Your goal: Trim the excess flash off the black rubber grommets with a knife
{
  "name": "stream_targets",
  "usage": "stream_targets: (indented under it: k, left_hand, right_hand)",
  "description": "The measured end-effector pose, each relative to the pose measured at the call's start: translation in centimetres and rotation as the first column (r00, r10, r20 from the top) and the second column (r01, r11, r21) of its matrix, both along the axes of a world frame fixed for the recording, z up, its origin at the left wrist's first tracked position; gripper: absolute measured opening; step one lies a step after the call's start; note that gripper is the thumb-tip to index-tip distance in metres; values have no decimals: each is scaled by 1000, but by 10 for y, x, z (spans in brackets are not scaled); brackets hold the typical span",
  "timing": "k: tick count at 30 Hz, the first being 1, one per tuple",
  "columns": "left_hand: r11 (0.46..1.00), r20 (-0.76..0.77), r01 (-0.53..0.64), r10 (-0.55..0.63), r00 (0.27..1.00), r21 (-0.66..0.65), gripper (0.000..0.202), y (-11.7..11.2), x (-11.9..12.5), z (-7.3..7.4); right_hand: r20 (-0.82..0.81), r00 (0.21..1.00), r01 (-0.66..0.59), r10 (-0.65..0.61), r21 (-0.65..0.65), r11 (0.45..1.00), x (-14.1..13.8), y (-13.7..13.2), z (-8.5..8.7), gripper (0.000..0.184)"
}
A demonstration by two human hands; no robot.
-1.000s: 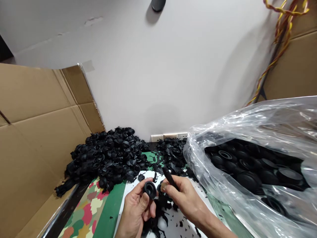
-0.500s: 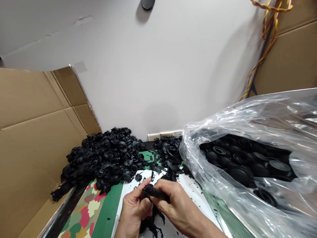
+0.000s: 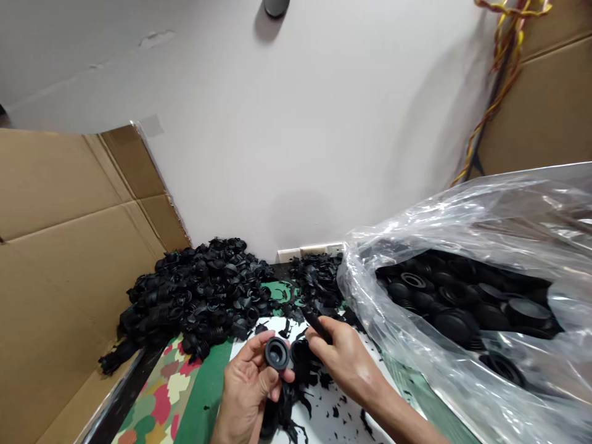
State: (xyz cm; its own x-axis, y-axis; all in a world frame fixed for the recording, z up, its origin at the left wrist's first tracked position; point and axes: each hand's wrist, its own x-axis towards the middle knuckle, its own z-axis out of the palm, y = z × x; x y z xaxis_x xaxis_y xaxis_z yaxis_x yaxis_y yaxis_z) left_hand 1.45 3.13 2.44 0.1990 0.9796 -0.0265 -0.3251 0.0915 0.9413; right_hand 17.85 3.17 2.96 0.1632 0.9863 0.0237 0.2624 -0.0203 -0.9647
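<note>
My left hand (image 3: 245, 388) pinches a round black rubber part (image 3: 277, 353) with its open end turned toward me. My right hand (image 3: 345, 361) is closed round a thin black tool (image 3: 317, 325) whose tip points up and away, just right of the part. Below both hands lie black rubber trimmings (image 3: 296, 401) on a white sheet (image 3: 333, 419).
A heap of black ribbed rubber parts (image 3: 198, 296) sits at the back left against a cardboard wall (image 3: 69, 246). A clear plastic bag (image 3: 472, 259) of larger black round parts fills the right. Scraps (image 3: 319, 283) are piled by the wall sockets (image 3: 309, 251). A camouflage mat (image 3: 157, 401) lies front left.
Half a second ago the tool lay across the part between both hands; now my right hand has drawn back to the right and the part's open end shows again.
</note>
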Motion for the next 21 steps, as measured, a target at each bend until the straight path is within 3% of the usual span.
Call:
stream_targets:
  k: [6, 10, 15, 21]
  left_hand:
    - [996, -60, 3, 2, 998, 95, 33, -1, 2, 2]
    - [992, -84, -6, 16, 996, 125, 31, -1, 1, 2]
    - [995, -89, 5, 5, 996, 104, 35, 0, -1, 1]
    - [1000, -68, -14, 16, 998, 24, 37, 2, 1, 0]
  right_hand:
    - [-109, 988, -113, 108, -35, 993, 4, -1, 0, 20]
    - [-132, 976, -173, 173, 12, 985, 2, -2, -5, 13]
    - [-81, 964, -244, 252, 95, 965, 1, -4, -9, 19]
    - [-38, 955, -279, 295, 235, 931, -3, -12, 1, 17]
